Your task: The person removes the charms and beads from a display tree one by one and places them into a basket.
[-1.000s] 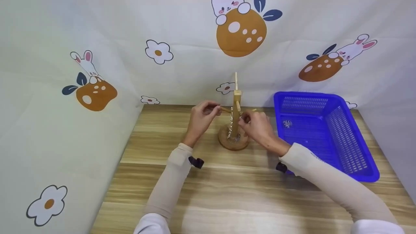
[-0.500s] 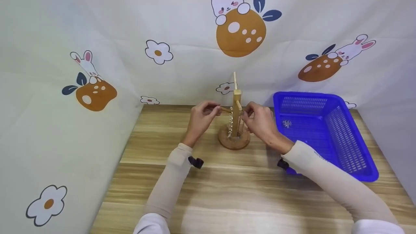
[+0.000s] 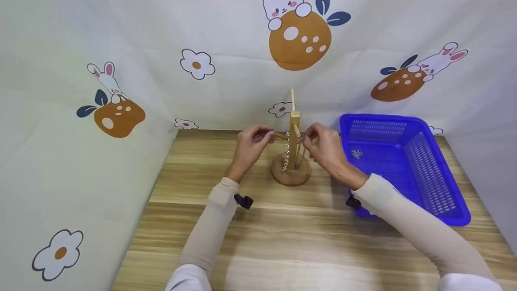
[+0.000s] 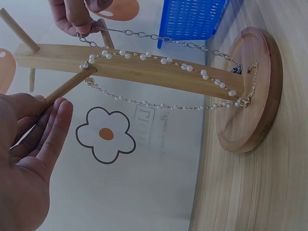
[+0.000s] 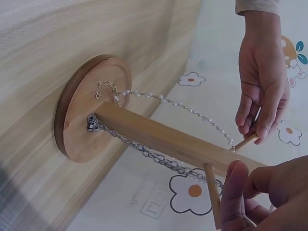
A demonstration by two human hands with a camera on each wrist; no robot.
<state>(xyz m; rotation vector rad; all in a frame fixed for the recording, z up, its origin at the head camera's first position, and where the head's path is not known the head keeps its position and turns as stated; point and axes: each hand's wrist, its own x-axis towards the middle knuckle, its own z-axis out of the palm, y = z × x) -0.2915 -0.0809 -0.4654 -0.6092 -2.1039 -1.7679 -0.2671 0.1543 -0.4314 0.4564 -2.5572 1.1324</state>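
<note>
A wooden jewelry stand (image 3: 295, 145) with a round base (image 4: 262, 86) and several pegs stands on the table. My left hand (image 3: 250, 151) pinches the end of a wooden peg (image 4: 70, 89) on its left side. From that peg a white-beaded necklace (image 4: 166, 61) hangs down to the base. My right hand (image 3: 328, 148) pinches a silver chain necklace (image 4: 173, 41) beside the post's right side. The chain runs down to the base, where a dark silver pendant (image 5: 92, 122) lies. In the right wrist view, the right fingers hide the chain's upper end.
A blue plastic basket (image 3: 381, 118) stands to the right, partly under the right forearm. Inside it lies a small silvery heap (image 3: 356, 153). Behind the table hangs a printed cloth (image 3: 234, 93).
My right hand has moved a little right and up, away from the post, and the silver chain now shows below it. My left hand stays on the peg.
</note>
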